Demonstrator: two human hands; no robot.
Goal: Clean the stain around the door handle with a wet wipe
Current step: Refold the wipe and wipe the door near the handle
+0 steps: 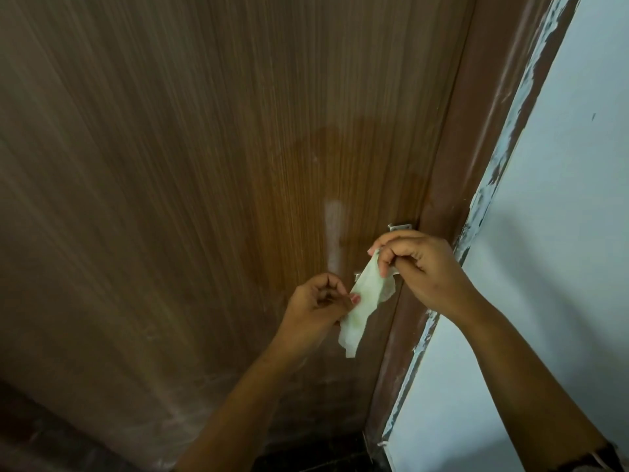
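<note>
A pale, slightly yellowed wet wipe [366,301] hangs stretched between both hands in front of the brown wooden door [204,165]. My right hand [418,264] pinches its top end; my left hand [320,301] pinches its left edge lower down. Behind the hands, a metal fitting of the door handle [400,227] shows at the door's right edge; most of the handle is hidden. A darker damp patch [357,185] spreads on the door above it, with a whitish vertical streak [333,233] to the left.
The reddish-brown door frame [459,165] runs along the door's right side. Beyond it is a pale blue wall [561,233] with chipped paint along its edge. Dark floor shows at the bottom.
</note>
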